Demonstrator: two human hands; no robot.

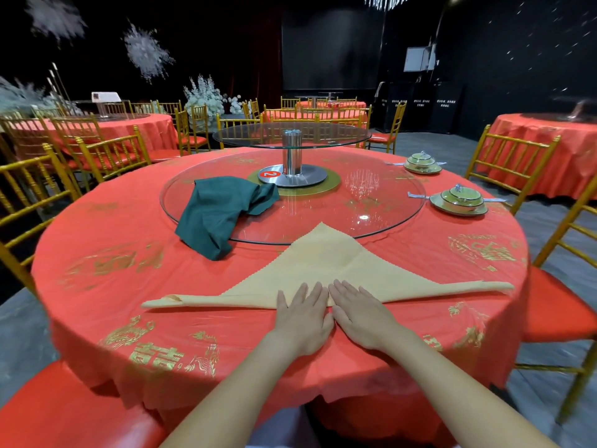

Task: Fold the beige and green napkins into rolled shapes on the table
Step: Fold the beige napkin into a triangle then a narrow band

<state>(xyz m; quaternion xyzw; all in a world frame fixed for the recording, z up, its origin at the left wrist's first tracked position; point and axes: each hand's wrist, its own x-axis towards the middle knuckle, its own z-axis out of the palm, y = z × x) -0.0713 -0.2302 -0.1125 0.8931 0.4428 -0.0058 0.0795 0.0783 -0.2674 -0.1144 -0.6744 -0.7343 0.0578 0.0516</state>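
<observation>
Fingers: straight, close together and laid flat, palms down. They pinch nothing and press on cloth, tips pointing to the counter's far side.
Left hand: rests on the middle of the rolled band, its inner edge touching the right hand.
Right hand: lies just beside it in the same pose, on the same band.
Beige napkin: spread on the counter close to its near edge, a triangle whose near side is already rolled into a narrow band under the fingers.
Long axis: the band runs left to right, parallel with the near edge. Its two pointed ends reach toward the left and right edges, each well apart from the hands.
Key relation: the unrolled cloth lies straight ahead of the fingertips, narrowing to a corner that overlaps the rim of the glass turntable. The roll probably has to travel away from the body, across the band's axis.
Nearer hand: neither. Both sit at the centre, so the ends may lag unless the hands slide outward.
Green napkin: crumpled toward the far left, partly on the turntable and partly on the counter, apart from the beige one. The left hand is nearer, and it looks not yet folded.
Far right edge: two covered dishes, well apart from both napkins.
</observation>
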